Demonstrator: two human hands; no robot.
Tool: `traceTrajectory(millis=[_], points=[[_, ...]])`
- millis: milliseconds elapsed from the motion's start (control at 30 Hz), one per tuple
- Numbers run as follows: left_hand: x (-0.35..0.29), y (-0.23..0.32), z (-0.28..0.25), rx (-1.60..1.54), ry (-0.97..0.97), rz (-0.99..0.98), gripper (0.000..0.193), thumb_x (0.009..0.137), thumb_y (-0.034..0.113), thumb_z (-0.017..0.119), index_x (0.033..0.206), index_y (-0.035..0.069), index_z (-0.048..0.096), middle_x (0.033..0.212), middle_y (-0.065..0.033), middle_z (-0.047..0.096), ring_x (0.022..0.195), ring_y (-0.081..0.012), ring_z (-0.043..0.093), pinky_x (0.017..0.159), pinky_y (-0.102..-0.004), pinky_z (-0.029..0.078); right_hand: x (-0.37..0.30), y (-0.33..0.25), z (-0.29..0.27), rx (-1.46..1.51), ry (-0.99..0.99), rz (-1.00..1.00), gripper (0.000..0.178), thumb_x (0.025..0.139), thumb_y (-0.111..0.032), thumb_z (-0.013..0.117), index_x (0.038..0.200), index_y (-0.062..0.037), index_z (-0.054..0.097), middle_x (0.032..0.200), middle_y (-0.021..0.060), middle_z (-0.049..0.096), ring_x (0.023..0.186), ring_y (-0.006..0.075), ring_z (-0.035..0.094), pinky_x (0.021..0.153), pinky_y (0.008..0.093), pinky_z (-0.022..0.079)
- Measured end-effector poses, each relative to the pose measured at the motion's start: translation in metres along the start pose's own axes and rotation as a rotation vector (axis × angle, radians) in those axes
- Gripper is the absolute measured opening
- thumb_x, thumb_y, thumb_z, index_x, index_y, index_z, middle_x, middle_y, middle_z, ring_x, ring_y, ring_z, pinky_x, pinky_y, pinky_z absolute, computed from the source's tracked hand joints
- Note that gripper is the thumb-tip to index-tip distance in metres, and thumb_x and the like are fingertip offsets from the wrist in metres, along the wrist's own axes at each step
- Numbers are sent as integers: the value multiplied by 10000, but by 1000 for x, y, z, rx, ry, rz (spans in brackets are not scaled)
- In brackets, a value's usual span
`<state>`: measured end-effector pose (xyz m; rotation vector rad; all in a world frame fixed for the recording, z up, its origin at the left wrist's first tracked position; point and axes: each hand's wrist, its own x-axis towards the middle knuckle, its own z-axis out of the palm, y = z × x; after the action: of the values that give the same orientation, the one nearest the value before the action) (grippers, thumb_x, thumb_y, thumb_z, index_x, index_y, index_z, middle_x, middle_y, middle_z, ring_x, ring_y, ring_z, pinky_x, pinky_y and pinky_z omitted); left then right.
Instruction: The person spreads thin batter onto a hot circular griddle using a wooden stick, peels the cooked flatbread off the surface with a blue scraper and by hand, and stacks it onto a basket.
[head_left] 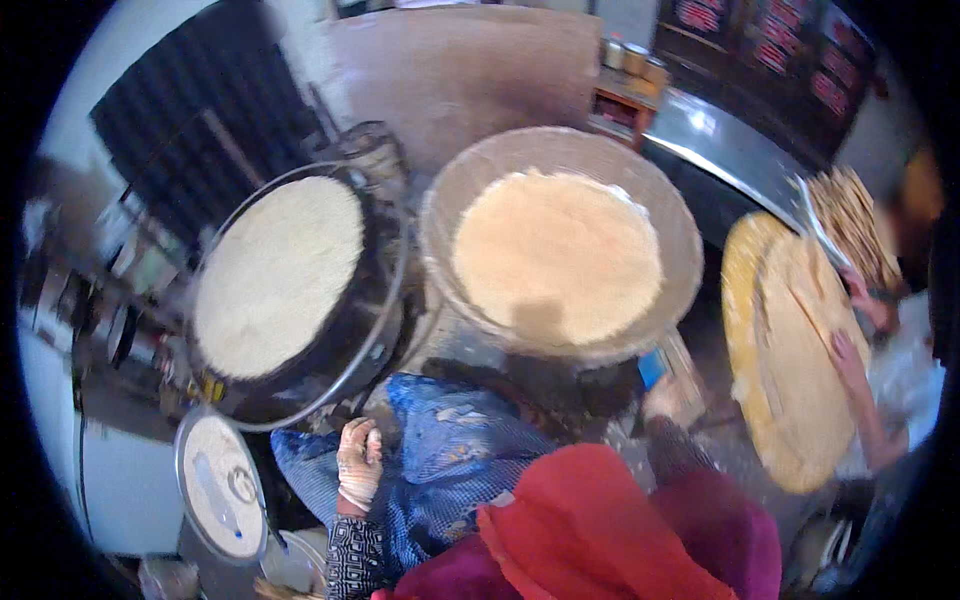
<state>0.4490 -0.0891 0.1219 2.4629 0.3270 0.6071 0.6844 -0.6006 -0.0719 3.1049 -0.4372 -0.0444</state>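
Observation:
My left hand (pixel 360 465), in a pale glove, is closed with curled fingers beside the blue patterned cloth (pixel 455 430) in front of me. What it holds, if anything, is hidden. My right hand (pixel 672 402) is blurred and appears closed at the lower end of a flat, light wooden piece (pixel 684 368). A small blue patch (pixel 651 369) shows beside that wood. Just ahead stands a wide woven basket (pixel 655 190) holding pale orange-tan grains or crumbs (pixel 560 245). To its left, a dark round pan (pixel 372 265) is filled with pale yellow, grainy stuff (pixel 285 270).
A basin (pixel 262 540) of whitish powder with a ladle (pixel 242 487) sits at lower left. On the right, another person's hands (pixel 848 358) touch dough-like sheets on a round yellowish board (pixel 740 300). Behind are a metal-topped counter (pixel 735 135) and stacked sticks (pixel 850 215).

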Motion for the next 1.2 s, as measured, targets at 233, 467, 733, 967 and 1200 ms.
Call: traceTrajectory(millis=[233, 467, 733, 967, 1200], points=[[-47, -30, -41, -4, 149, -245, 164, 899, 62, 552, 1044, -6, 585, 1016, -194, 612, 967, -361, 592, 867, -402, 474, -63, -42, -66, 433, -332, -585, 305, 882, -285, 581, 1100, -72, 599, 905, 171, 670, 708, 332, 661, 697, 449, 520], [-74, -31, -16, -58, 160, -398, 188, 893, 106, 577, 1051, 14, 622, 1048, -170, 619, 999, -341, 595, 878, -385, 482, -126, -334, -192, 1195, -729, -1216, 247, 732, -34, 593, 956, -112, 664, 917, 101, 642, 878, 286, 602, 761, 405, 488], [-65, -32, -64, 97, 248, -439, 229, 819, 45, 619, 1048, 44, 618, 1039, -146, 621, 960, -341, 609, 829, -394, 506, -185, -531, -186, 802, 325, -1741, 268, 667, -91, 591, 893, -197, 688, 900, 20, 609, 912, 249, 553, 851, 447, 375], [-106, -132, -191, 339, 364, -609, 220, 860, 61, 607, 1078, 28, 596, 1033, -169, 611, 974, -351, 588, 874, -397, 471, -185, -552, -195, 635, 314, -1717, 250, 654, -115, 632, 881, -209, 676, 888, 12, 617, 906, 258, 558, 850, 468, 361], [-22, -268, -253, 859, 4, -537, 581, 732, 67, 678, 1277, 63, 476, 1328, -158, 462, 1259, -339, 416, 1042, -431, 347, -182, -578, -202, 563, 388, -1737, 231, 637, -86, 640, 826, -214, 672, 822, 32, 588, 862, 261, 555, 827, 456, 357]])
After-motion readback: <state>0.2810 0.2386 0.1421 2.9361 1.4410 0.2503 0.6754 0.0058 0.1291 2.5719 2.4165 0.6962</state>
